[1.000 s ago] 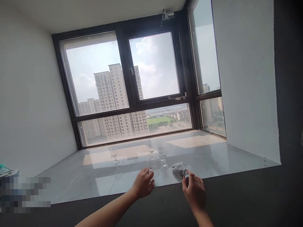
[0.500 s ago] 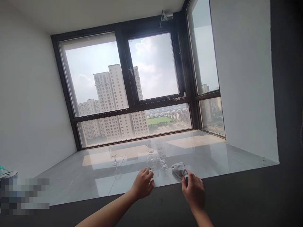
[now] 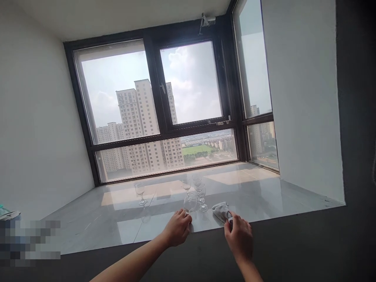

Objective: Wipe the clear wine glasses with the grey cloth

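My left hand (image 3: 178, 227) is closed around the lower part of a clear stemmed glass (image 3: 190, 202) at the front of the sill; the fingers hide its stem and foot. To the right, my right hand (image 3: 239, 231) grips a bunched grey cloth (image 3: 221, 212), most of which sticks out to the left over the sill. Just behind the held glass stand several more stemmed glasses, among them a near one (image 3: 201, 197) and another (image 3: 186, 186) farther back. Off to the left a single wine glass (image 3: 141, 194) stands upright by itself.
The shiny grey tiled sill (image 3: 96, 223) has its front edge just at my hands. Dark-framed windows (image 3: 163, 137) rise behind it, with a white wall (image 3: 308, 117) on the right. Some items (image 3: 8, 214) sit at the far left, partly blurred out.
The glass at my left hand has shifted slightly to the right and tilted a little, and the fingers have closed around its lower part. The right hand and cloth have hardly moved.
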